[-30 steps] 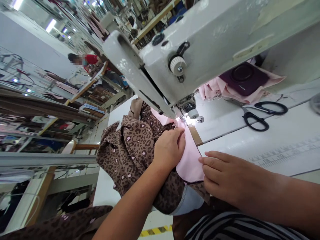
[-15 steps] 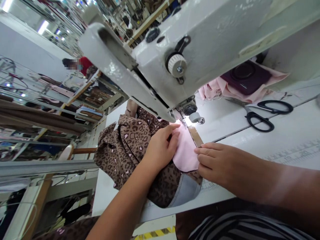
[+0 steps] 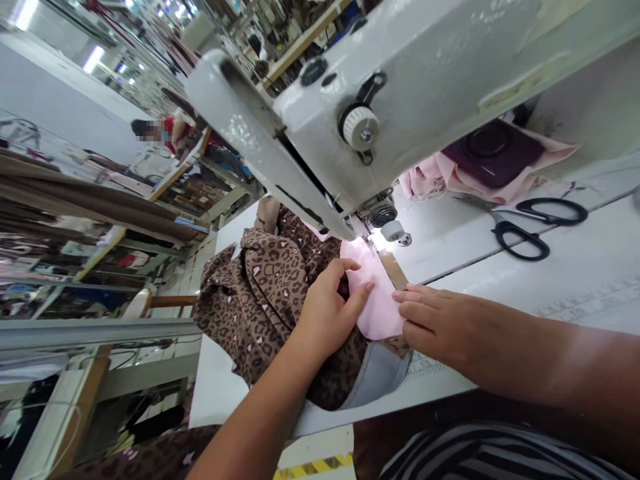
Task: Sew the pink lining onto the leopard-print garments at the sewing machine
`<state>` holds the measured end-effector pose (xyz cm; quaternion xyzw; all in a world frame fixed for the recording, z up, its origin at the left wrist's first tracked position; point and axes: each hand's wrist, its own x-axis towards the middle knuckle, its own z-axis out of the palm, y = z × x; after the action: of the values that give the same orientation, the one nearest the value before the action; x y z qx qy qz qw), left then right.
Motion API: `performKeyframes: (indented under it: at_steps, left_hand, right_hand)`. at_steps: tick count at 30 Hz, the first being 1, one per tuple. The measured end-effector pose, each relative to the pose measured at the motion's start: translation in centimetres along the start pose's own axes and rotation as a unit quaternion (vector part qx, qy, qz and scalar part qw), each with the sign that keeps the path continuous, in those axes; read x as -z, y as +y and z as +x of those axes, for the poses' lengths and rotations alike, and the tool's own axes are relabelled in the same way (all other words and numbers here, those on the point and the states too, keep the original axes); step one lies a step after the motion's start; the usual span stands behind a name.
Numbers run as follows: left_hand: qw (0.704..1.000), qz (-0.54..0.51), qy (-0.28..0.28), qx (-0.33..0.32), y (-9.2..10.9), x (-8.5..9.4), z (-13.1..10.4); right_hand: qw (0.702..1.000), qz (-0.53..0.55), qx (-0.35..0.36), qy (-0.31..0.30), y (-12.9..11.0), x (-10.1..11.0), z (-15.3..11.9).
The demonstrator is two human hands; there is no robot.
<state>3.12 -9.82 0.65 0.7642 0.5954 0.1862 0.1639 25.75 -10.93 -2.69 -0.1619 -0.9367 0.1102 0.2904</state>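
Under the presser foot of a sewing machine (image 3: pixel 350 133) lies a pink fabric piece (image 3: pixel 373 303) with a rounded end, on top of a brown leopard-print garment (image 3: pixel 273 273). My left hand (image 3: pixel 327 310) rests on the pink piece and the print, thumb and forefinger spread apart. At the piece's right edge my right hand (image 3: pixel 440 323) holds the fabric with its fingertips pressed together; its thumb is hidden. A tan strip (image 3: pixel 394 270) lies along that edge, between needle and right fingertips. A grey panel (image 3: pixel 383 375) of the garment hangs towards the table's front edge.
Black-handled scissors (image 3: pixel 523 230) lie on the white table (image 3: pixel 460 257) to the right. Behind them, a dark purple object (image 3: pixel 493 153) sits on pink cloth (image 3: pixel 425 177). A person in red (image 3: pixel 177 130) is at another station at the far left.
My left thumb and forefinger have spread apart, and the thumb now lies farther over the pink piece. The right hand stays at the edge. The view has shifted slightly.
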Motion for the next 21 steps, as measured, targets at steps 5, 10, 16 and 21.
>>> performKeyframes:
  at_steps: [5,10,16,21]
  left_hand:
    - [0.993,0.046,0.048,-0.100,-1.6,-0.7,-0.5]
    - [0.982,0.093,0.063,-0.153,-2.2,-1.0,-0.3]
    - [0.984,0.111,0.047,-0.131,-2.1,-0.9,-0.3]
    - [0.980,0.165,0.017,-0.111,-2.5,-0.8,-0.4]
  right_hand:
    - [1.000,-0.016,0.011,-0.006,0.0,-0.5,-0.5]
    - [0.999,-0.035,0.012,-0.028,0.0,-0.6,-0.6]
    - [0.997,-0.068,0.022,-0.004,-0.1,-0.5,-0.6]
    - [0.997,-0.071,0.022,-0.011,-0.2,-0.6,-0.5]
